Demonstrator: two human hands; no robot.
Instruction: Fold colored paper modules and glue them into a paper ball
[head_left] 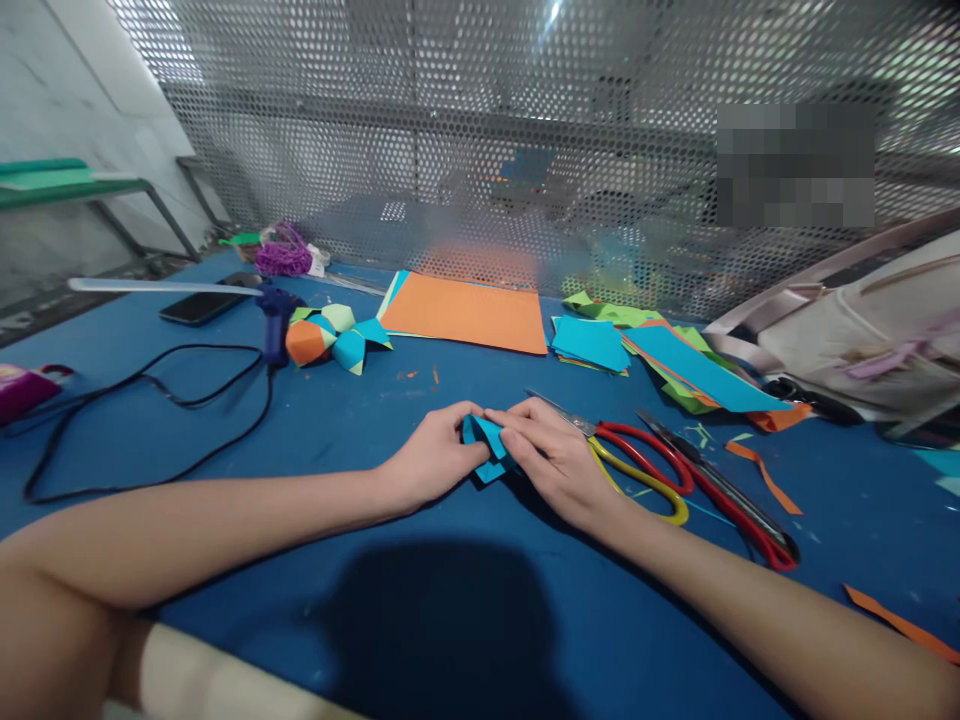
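Between my two hands is a piece of folded blue paper, bent into a small open shape just above the blue table. My left hand grips its left side, with the thumb pushed into the fold. From the right, my right hand pinches the paper's upper edge with thumb and fingers. Part of the paper is covered by the fingers. Close to my right hand lie red-and-yellow-handled scissors and a dark cutter knife.
A glue gun with a trailing black cord, a phone and folded paper pieces are at left. Orange sheets lie at the back, blue squares and paper strips at right. A bag stands far right.
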